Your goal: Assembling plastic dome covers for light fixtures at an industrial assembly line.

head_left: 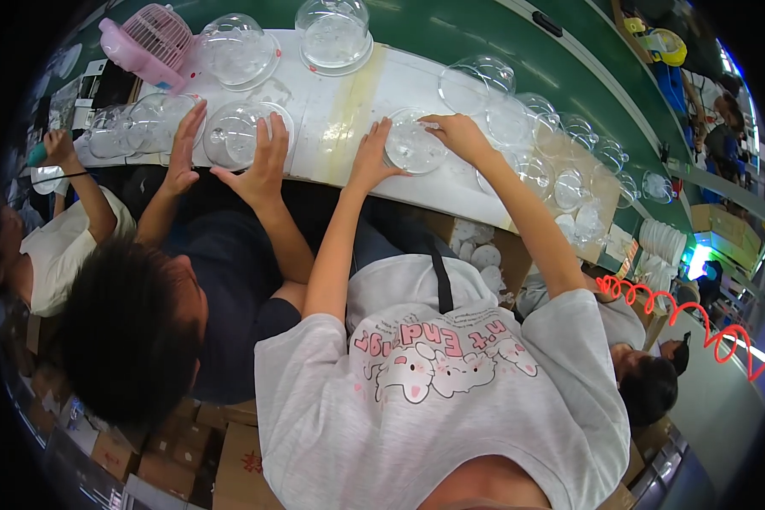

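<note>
Left hand (371, 155) spread wide, right hand (459, 138) curled, whether pinching I cannot tell — between them a clear, glossy, round dome (415, 153) catching pale glints — beneath, a smooth white board (316, 106)

Head-worn fisheye view, facing down; shirt (484, 425) near, left hand (369, 160), right hand (461, 138) and worktop (318, 110) farther off

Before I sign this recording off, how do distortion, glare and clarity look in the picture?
Head view: strong fisheye, the white table bowing, black corners at the rim; head view: a blown-out bluish light at far right; head view: highlights on the clear dome between left hand and right hand, its transparent outline faint against the table.
</note>
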Demonstrator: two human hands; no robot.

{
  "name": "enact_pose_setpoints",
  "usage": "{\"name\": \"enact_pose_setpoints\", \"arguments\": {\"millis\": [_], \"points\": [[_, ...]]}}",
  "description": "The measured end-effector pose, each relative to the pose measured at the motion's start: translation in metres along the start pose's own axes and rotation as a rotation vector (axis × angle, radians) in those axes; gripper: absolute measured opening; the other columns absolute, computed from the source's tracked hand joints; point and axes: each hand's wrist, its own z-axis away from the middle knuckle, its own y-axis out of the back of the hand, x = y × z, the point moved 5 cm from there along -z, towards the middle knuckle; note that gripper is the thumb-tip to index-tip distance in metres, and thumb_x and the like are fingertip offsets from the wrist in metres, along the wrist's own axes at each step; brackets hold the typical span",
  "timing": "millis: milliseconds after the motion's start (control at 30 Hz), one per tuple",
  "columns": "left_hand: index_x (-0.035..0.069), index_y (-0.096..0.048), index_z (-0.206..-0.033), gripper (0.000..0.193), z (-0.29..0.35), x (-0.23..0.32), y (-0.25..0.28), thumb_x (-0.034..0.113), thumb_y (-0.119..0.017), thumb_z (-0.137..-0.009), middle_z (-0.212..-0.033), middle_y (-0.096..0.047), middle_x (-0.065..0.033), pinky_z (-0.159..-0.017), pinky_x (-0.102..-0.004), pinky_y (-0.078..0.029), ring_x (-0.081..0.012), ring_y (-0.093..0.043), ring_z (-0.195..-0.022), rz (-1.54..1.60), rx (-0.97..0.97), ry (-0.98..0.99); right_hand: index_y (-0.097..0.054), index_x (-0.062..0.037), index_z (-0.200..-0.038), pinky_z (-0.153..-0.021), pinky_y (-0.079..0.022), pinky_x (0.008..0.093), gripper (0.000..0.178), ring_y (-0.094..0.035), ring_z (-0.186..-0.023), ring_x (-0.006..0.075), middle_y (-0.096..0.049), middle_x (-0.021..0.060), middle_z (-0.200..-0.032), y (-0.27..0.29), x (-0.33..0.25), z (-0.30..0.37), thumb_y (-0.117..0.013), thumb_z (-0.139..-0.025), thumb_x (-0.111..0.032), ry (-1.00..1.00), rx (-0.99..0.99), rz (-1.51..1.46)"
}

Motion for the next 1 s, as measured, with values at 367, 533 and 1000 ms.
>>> {"name": "enact_pose_setpoints", "arguments": {"millis": [367, 533, 1000], "points": [[0.005, -0.024, -0.138, 0.113, 0.0, 0.002, 0.001, 0.037, -0.083, -0.048, -0.142, -0.028, -0.0167, -0.103, -0.0497, -0.025, -0.0369, -0.024, -0.131, -0.059, -0.015, 0.002, -0.065, -0.0143, -0.101, -0.069, -0.049, 0.0395, 0.023, -0.061, -0.074, 0.0321, -0.065, 0.014, -0.082, -0.008, 0.014, -0.002, -0.06, -0.079, -0.021, -0.006, 0.055, -0.081], [-0.001, -0.035, -0.131, 0.099, -0.002, 0.004, 0.001, 0.04, -0.08, -0.052, -0.137, -0.035, -0.0194, -0.104, -0.046, -0.025, -0.0365, -0.028, -0.129, -0.097, 0.056, -0.192, -0.061, -0.0166, -0.106, -0.071, -0.05, 0.0404, 0.03, -0.063, -0.078, 0.0309, -0.065, 0.0129, -0.085, -0.023, 0.027, -0.003, -0.061, -0.078, -0.026, -0.026, 0.111, -0.016], [0.004, -0.032, -0.135, 0.094, 0.012, -0.008, 0.008, 0.027, -0.079, -0.057, -0.14, -0.031, -0.0186, -0.104, -0.0466, -0.021, -0.0336, -0.027, -0.13, -0.191, 0.039, -0.034, -0.062, -0.0056, -0.098, -0.059, -0.048, 0.0247, 0.017, -0.062, -0.073, 0.0146, -0.065, 0.0069, -0.086, 0.114, 0.081, 0.286, -0.061, -0.083, -0.015, -0.676, 1.13, -0.315]]}}
